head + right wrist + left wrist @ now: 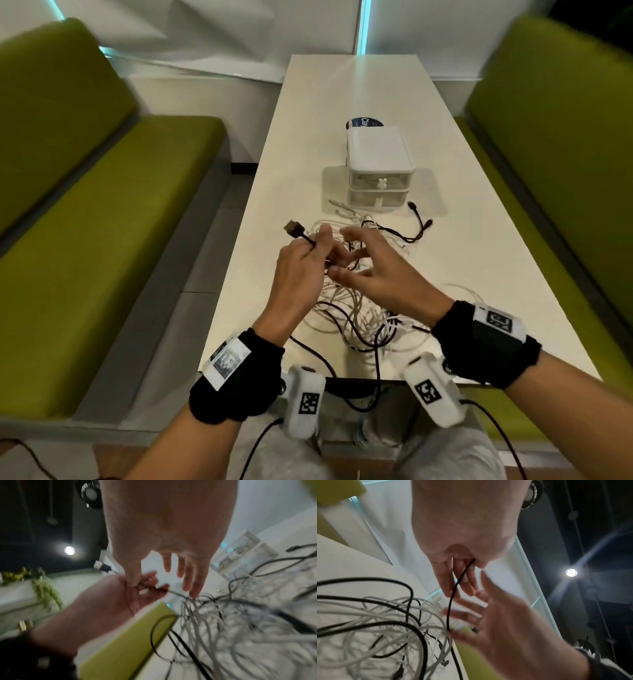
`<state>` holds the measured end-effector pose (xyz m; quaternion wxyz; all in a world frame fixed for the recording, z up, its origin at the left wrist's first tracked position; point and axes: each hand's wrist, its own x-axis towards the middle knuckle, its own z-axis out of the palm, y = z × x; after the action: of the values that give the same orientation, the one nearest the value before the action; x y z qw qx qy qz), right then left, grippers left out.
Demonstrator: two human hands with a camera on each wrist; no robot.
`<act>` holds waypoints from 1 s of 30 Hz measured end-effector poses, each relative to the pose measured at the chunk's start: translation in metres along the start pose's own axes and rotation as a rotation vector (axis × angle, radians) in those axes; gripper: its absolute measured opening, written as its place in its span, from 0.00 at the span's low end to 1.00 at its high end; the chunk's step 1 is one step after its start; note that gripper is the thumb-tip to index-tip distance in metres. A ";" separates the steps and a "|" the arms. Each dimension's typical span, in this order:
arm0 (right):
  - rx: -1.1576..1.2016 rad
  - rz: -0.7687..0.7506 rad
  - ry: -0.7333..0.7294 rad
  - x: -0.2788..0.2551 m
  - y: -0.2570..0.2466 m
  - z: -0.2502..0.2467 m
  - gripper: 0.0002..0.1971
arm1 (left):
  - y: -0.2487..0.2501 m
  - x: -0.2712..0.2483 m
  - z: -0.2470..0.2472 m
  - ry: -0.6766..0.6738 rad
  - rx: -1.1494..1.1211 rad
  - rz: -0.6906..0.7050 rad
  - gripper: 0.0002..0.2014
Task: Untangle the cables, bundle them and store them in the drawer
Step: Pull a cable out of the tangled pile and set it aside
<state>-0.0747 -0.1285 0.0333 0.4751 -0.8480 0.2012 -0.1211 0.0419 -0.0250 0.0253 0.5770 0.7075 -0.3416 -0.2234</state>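
A tangle of white and black cables lies on the white table in front of me. Just above the pile, my left hand pinches a black cable, and its USB plug sticks out to the upper left. My right hand hovers right beside it, fingers spread and straight, holding nothing. In the right wrist view the right hand's fingertips reach down to the top of the tangle. A small white two-drawer unit stands further back, both drawers shut.
Loose black cable ends and white plugs lie just in front of the drawer unit. A blue round object sits behind it. Green benches flank the table on both sides. One black cable hangs over the near edge.
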 end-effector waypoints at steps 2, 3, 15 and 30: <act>0.021 0.009 -0.124 -0.002 0.014 0.017 0.16 | 0.005 0.000 -0.003 -0.028 -0.035 0.019 0.35; 0.036 0.015 -0.131 0.000 0.018 0.021 0.10 | 0.008 -0.001 -0.005 -0.054 -0.023 0.031 0.38; -0.213 -0.040 0.136 0.031 0.025 -0.018 0.32 | 0.044 0.021 -0.014 -0.233 -0.226 0.113 0.38; -0.477 -0.069 -0.137 0.045 0.013 -0.055 0.30 | 0.050 0.036 -0.035 -0.338 0.550 0.156 0.27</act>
<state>-0.0599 -0.1965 0.0518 0.2698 -0.9487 0.1623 -0.0287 0.0798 -0.0336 0.0849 0.3152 0.7613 -0.5331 -0.1920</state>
